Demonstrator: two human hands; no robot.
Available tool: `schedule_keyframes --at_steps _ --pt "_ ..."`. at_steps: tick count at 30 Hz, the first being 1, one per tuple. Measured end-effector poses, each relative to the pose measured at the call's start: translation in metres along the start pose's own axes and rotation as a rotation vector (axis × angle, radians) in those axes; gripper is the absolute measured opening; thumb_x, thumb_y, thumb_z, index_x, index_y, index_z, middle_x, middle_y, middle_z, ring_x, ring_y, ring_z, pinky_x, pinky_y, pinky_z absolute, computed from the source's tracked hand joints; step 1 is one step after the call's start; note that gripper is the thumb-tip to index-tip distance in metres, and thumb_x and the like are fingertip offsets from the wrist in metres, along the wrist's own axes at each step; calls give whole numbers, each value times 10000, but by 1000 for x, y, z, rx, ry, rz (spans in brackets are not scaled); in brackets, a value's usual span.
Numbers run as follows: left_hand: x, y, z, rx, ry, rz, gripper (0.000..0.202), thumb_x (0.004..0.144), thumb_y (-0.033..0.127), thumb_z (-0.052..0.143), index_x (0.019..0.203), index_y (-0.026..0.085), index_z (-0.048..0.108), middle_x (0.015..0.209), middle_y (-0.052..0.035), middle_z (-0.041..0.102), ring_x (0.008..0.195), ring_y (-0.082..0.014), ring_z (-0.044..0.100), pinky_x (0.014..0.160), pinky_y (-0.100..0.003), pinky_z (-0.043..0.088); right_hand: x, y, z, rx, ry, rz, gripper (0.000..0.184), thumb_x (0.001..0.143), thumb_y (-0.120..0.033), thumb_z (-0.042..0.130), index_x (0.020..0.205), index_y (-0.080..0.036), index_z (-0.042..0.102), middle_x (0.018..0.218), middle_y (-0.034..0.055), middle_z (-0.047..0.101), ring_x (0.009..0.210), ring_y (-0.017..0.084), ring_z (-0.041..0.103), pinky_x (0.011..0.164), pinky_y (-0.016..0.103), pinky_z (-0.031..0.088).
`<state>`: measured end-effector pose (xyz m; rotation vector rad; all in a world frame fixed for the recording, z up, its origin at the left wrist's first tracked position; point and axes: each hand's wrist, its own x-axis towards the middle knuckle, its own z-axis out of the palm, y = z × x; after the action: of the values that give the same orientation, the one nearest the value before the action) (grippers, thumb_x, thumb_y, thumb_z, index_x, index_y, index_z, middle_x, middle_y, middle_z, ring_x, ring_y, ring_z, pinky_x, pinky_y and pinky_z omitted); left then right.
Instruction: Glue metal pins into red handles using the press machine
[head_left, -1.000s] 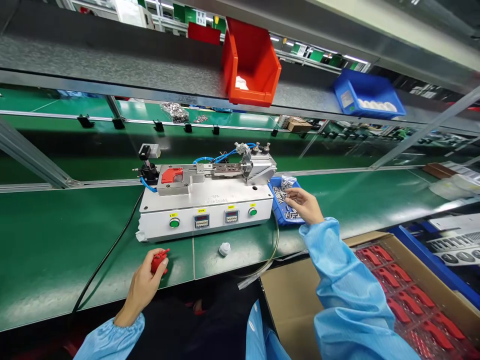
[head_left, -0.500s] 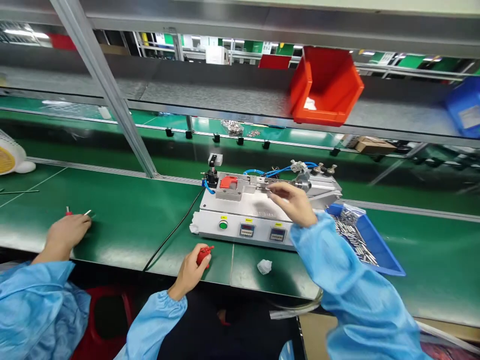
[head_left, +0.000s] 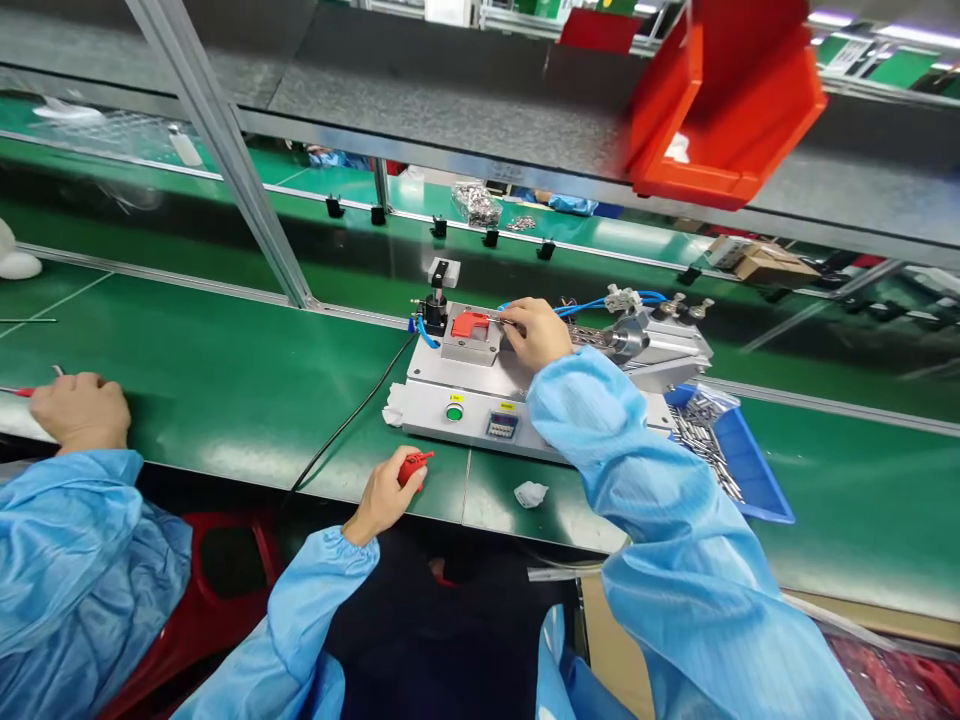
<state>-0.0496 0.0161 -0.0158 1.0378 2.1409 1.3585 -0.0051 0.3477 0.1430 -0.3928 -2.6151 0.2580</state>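
Note:
My left hand [head_left: 386, 497] is closed around a small red plastic part [head_left: 413, 468] just above the front edge of the bench. Over the silver bench-top machine [head_left: 465, 392], my right hand [head_left: 537, 334] pinches a thin metal rod [head_left: 496, 319]. The rod points left at a red plastic piece [head_left: 469, 324] seated in the machine's metal fixture block [head_left: 471, 347]; whether the two touch I cannot tell. My right fingers hide part of the machine's slide. A black clamp head [head_left: 438, 300] stands behind the block.
A blue tray [head_left: 757, 480] of metal rods sits right of the machine. Crumpled white paper [head_left: 531, 494] lies in front. At left, a co-worker's hand [head_left: 82, 412] rests on the bench. A red bin [head_left: 727, 110] occupies the shelf overhead; a black cable [head_left: 352, 422] crosses the bench.
My right hand has moved left along the machine, bringing the metal rod to the red piece in the fixture. My left hand still holds its red part. The camera view has shifted downward.

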Motion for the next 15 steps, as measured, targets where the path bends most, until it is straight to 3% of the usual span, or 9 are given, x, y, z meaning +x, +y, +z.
schedule_keyframes --at_steps 3,8,15 --pt "0 1 -1 -5 19 -11 254 950 452 546 1022 224 629 717 -1 671 645 -201 653 684 -303 516 -4 -2 -1 -41 -28 -32 310 987 -230 526 1058 -181 824 1216 136 736 1180 329 604 1035 496 514" --pt "1 2 -1 -43 21 -23 262 941 452 548 1035 221 629 747 -6 695 657 -201 680 712 -305 533 0 2 -1 -55 -25 -10 298 990 -243 551 1146 -188 799 1160 124 750 1132 329 620 980 487 520" --pt "1 0 -1 4 54 12 249 956 449 531 1020 232 636 706 6 684 643 -206 676 684 -302 535 16 -6 1 -159 -33 122 163 968 -319 644 931 -221 770 954 109 743 1038 339 631 843 451 516"
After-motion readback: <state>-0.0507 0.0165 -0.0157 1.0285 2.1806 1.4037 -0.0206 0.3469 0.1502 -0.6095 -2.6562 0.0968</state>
